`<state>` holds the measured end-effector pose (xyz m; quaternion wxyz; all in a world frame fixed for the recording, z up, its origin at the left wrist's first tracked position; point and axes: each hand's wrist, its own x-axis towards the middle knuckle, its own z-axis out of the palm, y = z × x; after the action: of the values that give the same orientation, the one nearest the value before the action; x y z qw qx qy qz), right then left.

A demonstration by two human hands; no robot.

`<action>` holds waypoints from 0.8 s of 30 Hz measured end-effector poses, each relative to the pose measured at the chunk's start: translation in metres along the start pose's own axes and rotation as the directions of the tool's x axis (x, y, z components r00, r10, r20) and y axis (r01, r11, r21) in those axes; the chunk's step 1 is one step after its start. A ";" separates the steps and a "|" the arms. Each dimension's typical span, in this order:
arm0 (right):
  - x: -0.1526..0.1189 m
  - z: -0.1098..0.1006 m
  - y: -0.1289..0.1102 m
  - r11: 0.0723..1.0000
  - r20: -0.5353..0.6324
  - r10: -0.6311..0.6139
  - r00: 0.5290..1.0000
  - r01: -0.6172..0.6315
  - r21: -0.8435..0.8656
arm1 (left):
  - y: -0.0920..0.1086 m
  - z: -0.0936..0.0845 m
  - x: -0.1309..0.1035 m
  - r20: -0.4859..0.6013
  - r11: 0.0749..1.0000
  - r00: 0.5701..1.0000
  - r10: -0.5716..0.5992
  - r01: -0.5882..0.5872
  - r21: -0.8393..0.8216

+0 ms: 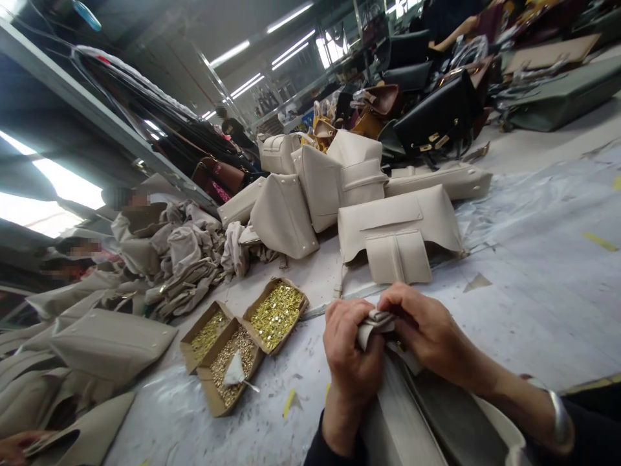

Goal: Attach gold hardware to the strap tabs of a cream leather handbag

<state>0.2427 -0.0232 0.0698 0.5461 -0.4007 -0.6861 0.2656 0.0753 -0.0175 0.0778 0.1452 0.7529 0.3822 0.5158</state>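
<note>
An open beige bag (405, 414) lies at the lower right, tilted toward the camera. My left hand (352, 346) is closed around a folded beige piece at its upper end. From the right, my right hand (427, 330) pinches the same folded part with bent fingers, close beside the left. Fingers partly hide what lies between the two hands. Just beyond them rests a beige bag with a flap (400, 226). To the left stand cardboard boxes of small metal parts, one with bright gold pieces (275, 314) and another with copper-coloured ones (230, 362).
Several beige bags (286, 217) stand behind the boxes, and more (111, 343) are piled at the left. Black, brown and green bags (434, 120) fill the back right. Another person's hand (19, 446) shows at the lower left. Plastic sheeting covers the table (533, 285).
</note>
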 end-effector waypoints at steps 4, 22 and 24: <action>-0.016 0.002 0.004 0.929 -0.067 -0.280 0.958 0.253 -0.270 | -0.011 0.001 -0.002 -0.020 0.986 0.990 0.138 -0.140 -0.092; -0.028 0.003 -0.002 0.807 0.062 -0.423 0.904 0.407 -0.427 | -0.031 -0.009 -0.032 0.056 0.966 0.966 0.252 -0.248 -0.067; -0.030 0.002 -0.001 0.827 0.056 -0.395 0.917 0.382 -0.413 | -0.029 -0.008 -0.033 0.076 0.969 0.967 0.244 -0.240 -0.057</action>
<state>0.2425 -0.0488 0.0545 0.5014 -0.3640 -0.7849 -0.0095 0.0496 -0.0232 0.0415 0.1145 0.8109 0.2689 0.5070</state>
